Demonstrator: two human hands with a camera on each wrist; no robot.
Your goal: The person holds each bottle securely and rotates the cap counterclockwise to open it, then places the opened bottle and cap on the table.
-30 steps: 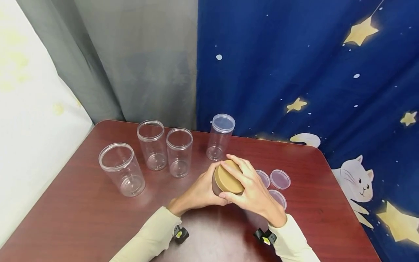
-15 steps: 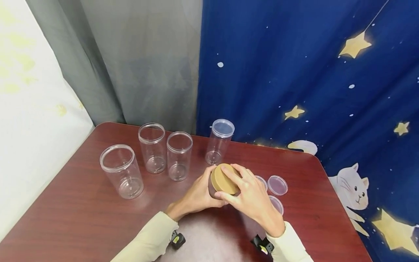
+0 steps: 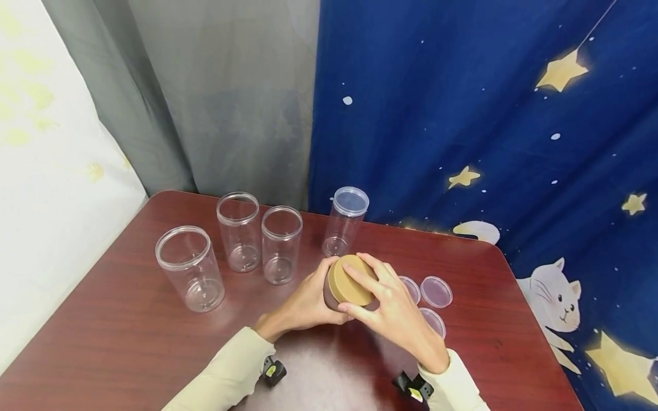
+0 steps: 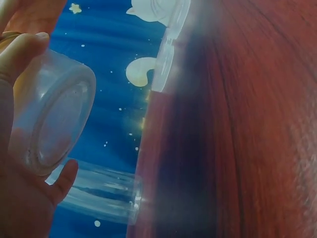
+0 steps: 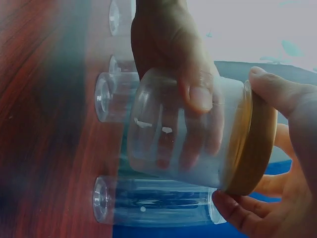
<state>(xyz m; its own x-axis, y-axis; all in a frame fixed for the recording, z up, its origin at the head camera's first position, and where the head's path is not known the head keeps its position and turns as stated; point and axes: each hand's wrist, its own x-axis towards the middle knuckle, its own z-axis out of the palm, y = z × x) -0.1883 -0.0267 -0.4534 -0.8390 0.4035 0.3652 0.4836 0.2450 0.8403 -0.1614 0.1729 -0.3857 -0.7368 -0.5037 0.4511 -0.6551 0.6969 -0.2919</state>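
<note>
A clear jar (image 5: pixel 153 141) with a gold lid (image 3: pixel 354 282) is held up over the table, its top tilted toward the head camera. My left hand (image 3: pixel 307 302) grips the body, thumb on one side and fingers round the other, as the right wrist view shows. My right hand (image 3: pixel 398 305) grips the lid at its rim, with one finger lying across its top. The lid sits on the jar; how tightly it is screwed cannot be told. Behind the hands stands a tall clear jar (image 3: pixel 343 222) with a translucent lid (image 3: pixel 351 201).
On the left of the red-brown table (image 3: pixel 118 319) stand a wide lidless jar (image 3: pixel 197 274) and two narrower lidless ones, a back jar (image 3: pixel 240 234) and a front jar (image 3: pixel 281 245). Flat clear lids (image 3: pixel 436 292) lie beside my right hand. Curtains (image 3: pixel 390 114) hang behind the table.
The head view has tilted slightly. Both hands and the gold-lidded jar have shifted a little left, and the right hand's fingers have moved slightly on the lid. The standing jars keep their places.
</note>
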